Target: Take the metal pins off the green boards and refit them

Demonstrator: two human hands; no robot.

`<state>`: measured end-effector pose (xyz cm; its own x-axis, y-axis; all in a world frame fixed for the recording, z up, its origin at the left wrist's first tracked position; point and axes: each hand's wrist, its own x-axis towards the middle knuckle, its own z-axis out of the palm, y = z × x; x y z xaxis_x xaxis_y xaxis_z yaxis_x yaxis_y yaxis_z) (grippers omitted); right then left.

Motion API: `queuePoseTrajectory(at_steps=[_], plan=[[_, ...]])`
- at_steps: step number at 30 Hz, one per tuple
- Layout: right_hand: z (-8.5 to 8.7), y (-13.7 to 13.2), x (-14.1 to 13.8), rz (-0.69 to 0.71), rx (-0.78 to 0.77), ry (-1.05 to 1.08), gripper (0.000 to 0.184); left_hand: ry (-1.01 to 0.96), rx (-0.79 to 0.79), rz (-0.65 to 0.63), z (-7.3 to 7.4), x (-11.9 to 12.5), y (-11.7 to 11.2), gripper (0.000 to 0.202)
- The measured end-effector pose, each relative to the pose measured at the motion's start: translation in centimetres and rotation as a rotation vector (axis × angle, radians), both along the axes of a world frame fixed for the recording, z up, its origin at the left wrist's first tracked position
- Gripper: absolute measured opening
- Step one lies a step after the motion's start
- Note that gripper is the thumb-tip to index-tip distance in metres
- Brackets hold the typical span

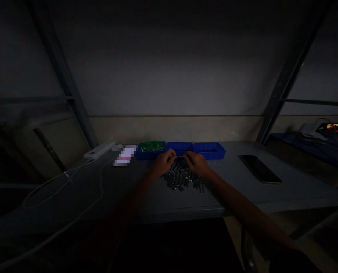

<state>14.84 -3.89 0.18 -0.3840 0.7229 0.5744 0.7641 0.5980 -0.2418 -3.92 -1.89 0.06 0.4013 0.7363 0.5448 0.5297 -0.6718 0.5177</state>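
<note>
My left hand [163, 162] and my right hand [196, 162] are raised over a pile of small metal pieces [180, 176], fingers pinched together. Between their fingertips stretches a thin, dark, rod-like piece [179, 156], its ends hidden in my fingers; the dim light hides its exact kind. The pile lies loose on the grey table [146, 197], and its pieces look like short cylinders or pins. Just behind my hands stand the blue bins: a left one [149, 155] holding green, plastic-looking material, a middle one [180, 145] and a right one [210, 154].
A dark phone [260, 169] lies on the right, and a lit, blurred-out phone [125, 156] on the left. Beside that is a white power bank [99, 151] with a white cable [101, 182] trailing over the front edge. Metal uprights [282, 83] flank the table.
</note>
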Motion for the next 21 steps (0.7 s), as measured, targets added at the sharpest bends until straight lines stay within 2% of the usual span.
queuePoseTrajectory(at_steps=[3, 6, 11, 21], plan=[[0.13, -0.33, 0.0, 0.022, -0.021, 0.041, 0.017, 0.001, -0.009, 0.001, 0.12, -0.03, -0.11, 0.011], [0.1, -0.45, -0.01, 0.039, -0.03, 0.066, 0.023, 0.007, -0.024, 0.01, 0.19, 0.0, -0.22, 0.015], [-0.15, -0.04, -0.05, 0.054, 0.004, 0.04, 0.014, 0.021, -0.036, 0.018, 0.21, 0.11, -0.34, 0.022], [0.0, -0.13, -0.01, 0.051, -0.003, 0.052, 0.019, -0.007, -0.006, -0.009, 0.05, 0.16, -0.24, 0.011]])
